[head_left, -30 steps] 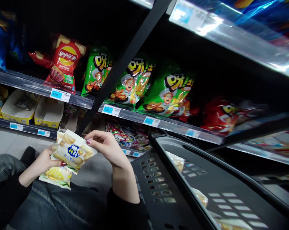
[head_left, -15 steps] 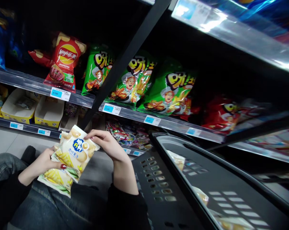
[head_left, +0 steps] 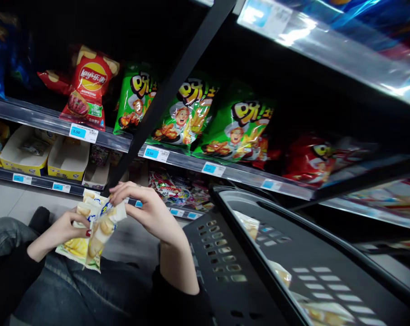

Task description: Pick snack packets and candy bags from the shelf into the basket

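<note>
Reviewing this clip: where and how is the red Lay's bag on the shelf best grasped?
Probably by the upper part of the red bag, pinched front to back, coming from the open front and slightly above. It stands roughly upright, face outward, top free, whereas its base is down at the shelf edge and a green bag stands close on the right.

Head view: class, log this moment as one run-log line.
left hand: gripping pale snack packets | right hand: at front packet, upper edge | basket: more packets inside | shelf: green snack bags
</note>
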A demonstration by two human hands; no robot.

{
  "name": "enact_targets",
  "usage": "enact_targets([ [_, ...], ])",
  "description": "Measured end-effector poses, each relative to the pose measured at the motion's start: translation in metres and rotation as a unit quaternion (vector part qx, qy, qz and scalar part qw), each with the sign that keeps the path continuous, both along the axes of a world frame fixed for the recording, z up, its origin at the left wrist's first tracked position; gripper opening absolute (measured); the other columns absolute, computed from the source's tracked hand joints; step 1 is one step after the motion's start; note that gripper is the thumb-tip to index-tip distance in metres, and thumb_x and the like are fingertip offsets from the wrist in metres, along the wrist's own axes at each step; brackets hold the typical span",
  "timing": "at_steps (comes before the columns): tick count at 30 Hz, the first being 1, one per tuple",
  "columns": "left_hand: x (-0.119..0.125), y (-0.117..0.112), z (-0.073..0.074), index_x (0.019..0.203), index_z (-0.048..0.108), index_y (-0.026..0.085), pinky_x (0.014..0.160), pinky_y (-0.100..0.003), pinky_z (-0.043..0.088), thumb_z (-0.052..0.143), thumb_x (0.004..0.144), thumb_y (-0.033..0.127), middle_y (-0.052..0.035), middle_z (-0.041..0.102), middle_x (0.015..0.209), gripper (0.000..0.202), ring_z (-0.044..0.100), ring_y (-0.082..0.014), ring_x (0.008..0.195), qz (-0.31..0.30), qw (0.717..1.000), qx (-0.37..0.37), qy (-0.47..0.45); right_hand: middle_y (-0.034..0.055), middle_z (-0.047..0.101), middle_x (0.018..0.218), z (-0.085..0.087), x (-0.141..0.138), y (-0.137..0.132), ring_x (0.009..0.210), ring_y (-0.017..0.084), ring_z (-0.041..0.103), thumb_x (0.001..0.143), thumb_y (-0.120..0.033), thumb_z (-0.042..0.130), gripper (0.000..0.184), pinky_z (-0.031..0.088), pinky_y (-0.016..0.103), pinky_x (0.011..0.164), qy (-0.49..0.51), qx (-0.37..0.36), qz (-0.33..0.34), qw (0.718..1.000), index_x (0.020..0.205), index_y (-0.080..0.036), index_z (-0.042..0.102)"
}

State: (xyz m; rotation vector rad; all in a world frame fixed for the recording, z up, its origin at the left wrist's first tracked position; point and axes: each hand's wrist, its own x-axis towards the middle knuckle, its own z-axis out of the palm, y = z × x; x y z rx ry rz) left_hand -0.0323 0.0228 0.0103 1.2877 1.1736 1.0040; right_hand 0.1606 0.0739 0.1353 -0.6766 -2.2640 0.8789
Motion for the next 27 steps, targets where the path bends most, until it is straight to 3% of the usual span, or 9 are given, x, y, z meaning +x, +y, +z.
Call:
enact_targets([
  [2,0.001,-0.003,0.001,0.066,0.069,0.017,0.086,-0.037,0.042,0.075,0.05,0.03,-0.0081,0.067,0.096,0.021,0.056,-0.0293,0.098,0.025,0.999,0.001,-0.026,0.0006,0.063,0.074,0.0,-0.003,-0.001,0.074,0.014,0.058,0.078,-0.016,0.055,0.008,0.043,0.026,0.071,-0.019,0.01,-0.067,0.998,0.075,-0.018,0.062],
  [5,0.0,-0.007,0.002,0.069,0.067,0.016,0.078,-0.038,0.046,0.076,0.047,0.029,-0.0075,0.069,0.087,0.027,0.058,-0.0294,0.092,0.047,0.995,-0.052,-0.073,0.0004,0.064,0.07,-0.008,-0.005,0.004,0.066,0.013,0.056,0.078,-0.023,0.056,0.01,0.041,0.022,0.062,-0.026,0.016,-0.159,0.987,0.073,-0.017,0.062],
  [9,-0.005,-0.01,0.001,0.073,0.067,0.014,0.069,-0.033,0.049,0.077,0.047,0.023,-0.0038,0.069,0.078,0.029,0.062,-0.0259,0.08,-0.012,0.983,-0.122,-0.135,0.0013,0.064,0.067,-0.025,-0.005,0.02,0.062,0.013,0.054,0.075,-0.026,0.057,0.014,0.039,0.021,0.056,-0.044,-0.026,-0.203,0.978,0.072,-0.015,0.064],
  [13,-0.005,-0.009,0.003,0.075,0.069,0.015,0.065,-0.03,0.05,0.077,0.05,0.024,-0.0036,0.07,0.082,0.028,0.063,-0.0226,0.074,-0.075,0.979,-0.104,-0.161,0.0024,0.063,0.067,-0.037,-0.007,0.029,0.063,0.014,0.055,0.073,-0.028,0.057,0.015,0.04,0.022,0.054,-0.053,-0.062,-0.195,0.977,0.072,-0.015,0.064],
  [17,0.001,-0.003,0.002,0.073,0.071,0.015,0.066,-0.029,0.05,0.072,0.06,0.028,-0.006,0.068,0.094,0.019,0.063,-0.0212,0.075,-0.043,0.992,-0.053,-0.108,0.0027,0.063,0.067,-0.037,-0.007,0.028,0.062,0.014,0.055,0.075,-0.03,0.054,0.019,0.04,0.022,0.053,-0.016,-0.116,-0.165,0.979,0.073,-0.014,0.065],
  [21,0.002,0.001,-0.004,0.075,0.072,0.015,0.066,-0.029,0.05,0.073,0.059,0.029,-0.0083,0.064,0.104,0.022,0.062,-0.0222,0.079,-0.011,0.995,-0.049,-0.091,0.0015,0.063,0.066,-0.028,-0.002,0.023,0.058,0.012,0.054,0.072,-0.031,0.059,0.02,0.039,0.021,0.051,0.053,-0.202,-0.126,0.97,0.077,-0.014,0.067],
  [27,0.001,0.002,-0.007,0.07,0.073,0.015,0.069,-0.029,0.05,0.074,0.057,0.029,-0.0074,0.064,0.096,0.019,0.062,-0.0221,0.08,0.017,0.995,-0.039,-0.087,0.002,0.066,0.068,-0.017,0.004,0.017,0.06,0.012,0.056,0.067,-0.028,0.066,0.014,0.041,0.021,0.053,0.09,-0.235,-0.1,0.963,0.074,-0.016,0.07],
])
